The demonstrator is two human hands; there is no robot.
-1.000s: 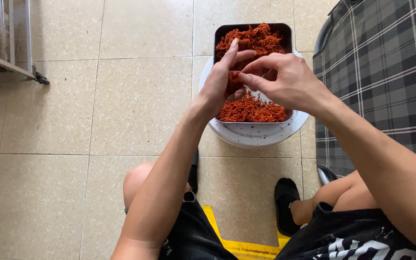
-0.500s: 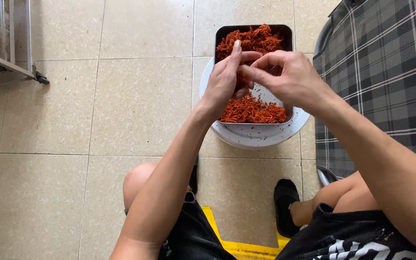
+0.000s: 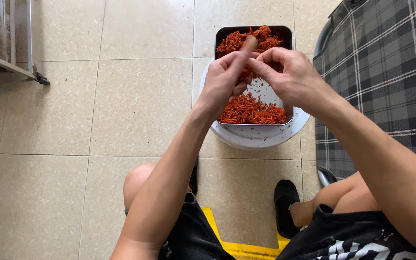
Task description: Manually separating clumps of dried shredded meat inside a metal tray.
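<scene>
A dark rectangular metal tray [image 3: 253,29] filled with red-orange shredded strands [image 3: 251,110] rests on a white round tub [image 3: 261,139] on the tiled floor. Both hands hover together over the middle of the tray. My left hand [image 3: 225,82] pinches a small clump of the strands, one finger sticking up and blurred. My right hand [image 3: 290,77] meets it fingertip to fingertip, pinching at the same clump. A bare patch of tray bottom shows under the hands.
A grey plaid chair or cushion [image 3: 386,82] stands close on the right. A metal rack leg [image 3: 10,62] sits at the upper left. My knees, black shorts, a black slipper [image 3: 285,207] and a yellow stool edge [image 3: 237,245] are below.
Both hands have lifted slightly out of the strands and drawn together at the fingertips over the tray's middle; the left finger now points upward.
</scene>
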